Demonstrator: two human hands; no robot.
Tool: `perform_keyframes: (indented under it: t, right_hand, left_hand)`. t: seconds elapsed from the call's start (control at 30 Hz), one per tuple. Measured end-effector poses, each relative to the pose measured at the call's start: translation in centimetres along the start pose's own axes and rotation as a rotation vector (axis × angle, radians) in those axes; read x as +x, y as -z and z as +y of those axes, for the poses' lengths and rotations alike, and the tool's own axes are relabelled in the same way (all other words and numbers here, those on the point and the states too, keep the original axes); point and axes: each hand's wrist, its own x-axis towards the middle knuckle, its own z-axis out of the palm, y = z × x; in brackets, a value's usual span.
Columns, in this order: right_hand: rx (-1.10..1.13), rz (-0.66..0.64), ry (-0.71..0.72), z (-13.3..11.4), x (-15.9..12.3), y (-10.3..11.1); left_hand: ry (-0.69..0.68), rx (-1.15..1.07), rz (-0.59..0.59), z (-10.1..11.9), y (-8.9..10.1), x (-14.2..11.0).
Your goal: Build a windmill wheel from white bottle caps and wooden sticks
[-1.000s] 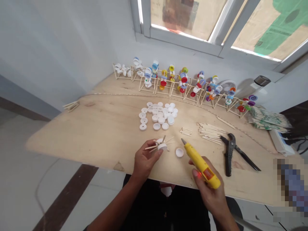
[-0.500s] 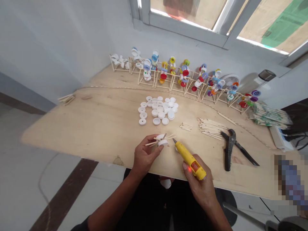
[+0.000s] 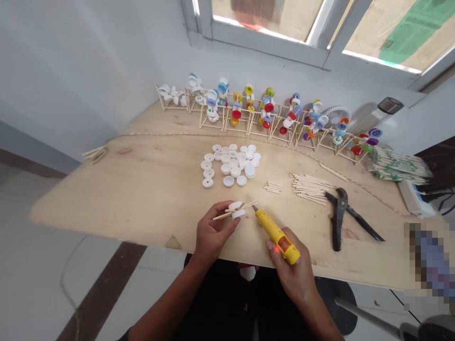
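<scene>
Between the thumb and fingers of my left hand (image 3: pixel 212 233) is a small assembly of white bottle caps (image 3: pixel 239 214) with thin wooden sticks (image 3: pixel 222 216) running through and beside them. My right hand (image 3: pixel 292 259) grips a yellow hot glue gun (image 3: pixel 274 228), its red light glowing by my thumb. The gun's nozzle points up and left, close to the stick ends on the right of the caps; whether it touches them I cannot tell. Beyond my hands lies a cluster of loose white bottle caps (image 3: pixel 233 163), several with holes in the middle.
Short sticks (image 3: pixel 273 187) and longer sticks (image 3: pixel 310 187) lie right of the caps, near black-handled pliers (image 3: pixel 340 218). Along the wall stand stick frames with coloured caps (image 3: pixel 267 113). A cord (image 3: pixel 213 134) crosses the table. At right are bagged sticks (image 3: pixel 398 163) and a power strip (image 3: pixel 415 198).
The view has shifted slightly. The glue gun and the cap assembly stay close together, and the assembly has turned a little in my left hand. Both hands keep their hold.
</scene>
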Motion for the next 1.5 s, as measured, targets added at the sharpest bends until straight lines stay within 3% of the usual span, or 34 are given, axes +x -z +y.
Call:
perform_keyframes:
  t: [0.67,1.5]
  right_hand:
    - [-0.074,0.047,0.042,0.3,0.2,-0.3]
    - [-0.122,0.1,0.034,0.7,0.2,-0.5]
  left_hand:
    - [-0.01,0.044,-0.02,0.5,0.1,-0.1]
    - [-0.08,0.041,-0.049,-0.8,0.5,0.2]
